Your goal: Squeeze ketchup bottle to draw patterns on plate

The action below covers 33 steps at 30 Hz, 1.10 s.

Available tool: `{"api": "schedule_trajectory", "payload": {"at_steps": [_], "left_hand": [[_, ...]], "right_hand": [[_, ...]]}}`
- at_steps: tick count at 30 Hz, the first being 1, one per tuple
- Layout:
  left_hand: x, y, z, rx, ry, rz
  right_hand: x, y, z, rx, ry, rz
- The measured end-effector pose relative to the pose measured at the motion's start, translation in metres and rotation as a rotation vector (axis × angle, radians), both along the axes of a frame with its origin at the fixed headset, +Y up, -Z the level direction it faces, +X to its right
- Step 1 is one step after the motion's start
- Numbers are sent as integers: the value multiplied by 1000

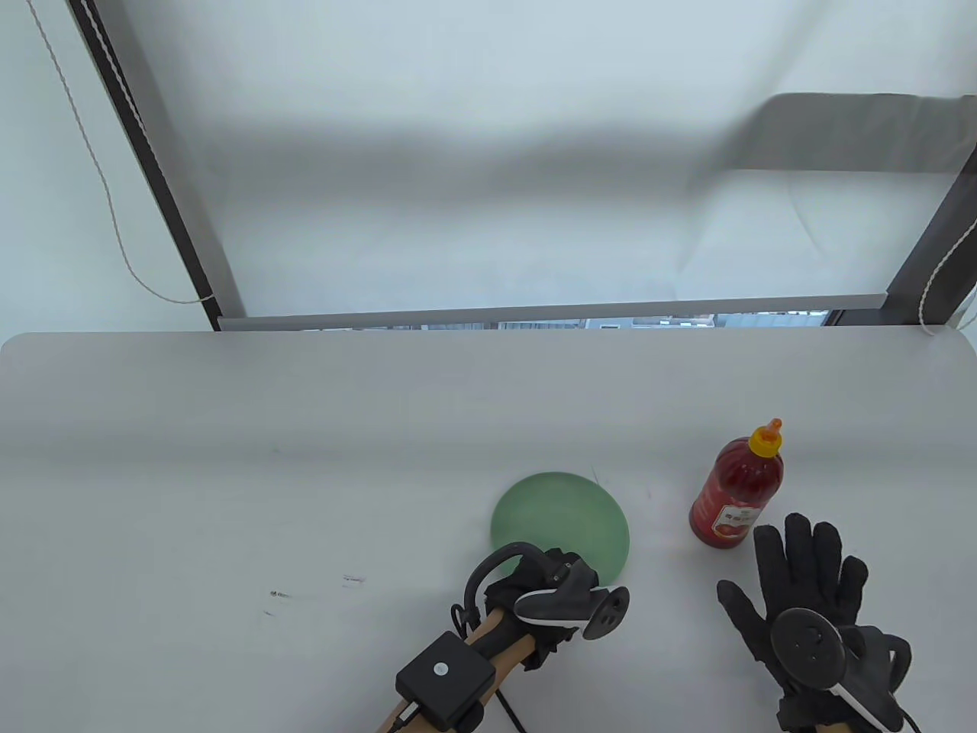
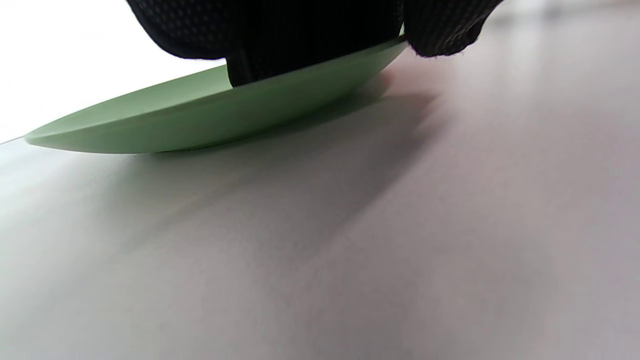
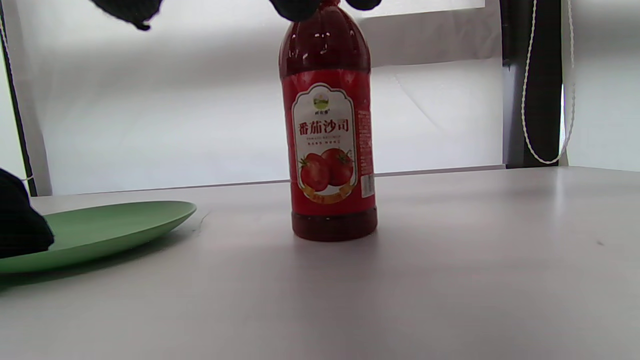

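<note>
Fingers (image 2: pixel 310 30) of the left hand (image 1: pixel 538 599) sit on the near rim of the green plate (image 1: pixel 557 511), thumb-side bit on top and the rest curled at the edge, so it's holding the plate down at the rim. The left wrist view shows the black glove pressed right on the plate's lip. Tracker on the back of that hand hides most of the fingers in the table view tbh.

Right hand (image 1: pixel 809 611) is released, fingers spread wide and flat-ish, grasping nothing. It's just short of the ketchup bottle (image 1: pixel 736 489), which stands upright at about 11 o'clock from it, not touching afaict. In the right wrist view the fingertips (image 3: pixel 300 7) hang above w/ the bottle dead centre btwn them, red label w/ tomatoes facing the cam.

Bottle is at 3 o'clock from the plate, near but apart, yellow cap w/ orange tip on. Both on the grey table (image 1: pixel 229 473), white backdrop behind.
</note>
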<state>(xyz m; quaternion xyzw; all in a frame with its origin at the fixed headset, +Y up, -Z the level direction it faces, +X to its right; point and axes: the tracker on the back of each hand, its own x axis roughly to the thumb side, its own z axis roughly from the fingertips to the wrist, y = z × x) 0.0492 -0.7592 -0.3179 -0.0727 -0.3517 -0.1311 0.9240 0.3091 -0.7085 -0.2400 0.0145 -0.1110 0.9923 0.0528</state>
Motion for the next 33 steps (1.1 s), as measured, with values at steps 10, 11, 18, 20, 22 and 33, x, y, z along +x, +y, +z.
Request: {"api": "schedule_trajectory", "payload": {"at_steps": [10,11,18,20,22,33], "left_hand": [[-110,65,22,-60,383,265],[-126,68,23,-35,456,258],[-185,70,40,77,635,195],[-197,70,43,101,664,194],[-208,71,46,130,681,195],[-234,61,43,129,681,210]], "right_hand": [[0,-1,-1,-18,11,-25],[-1,-1,-1,-20,13,-25],[-3,-3,0,-39,4,-4],[-1,-4,0,-46,-7,-5],[0,-5,-2,-57,-18,-14],[12,-18,-14,-128,-84,-257]]}}
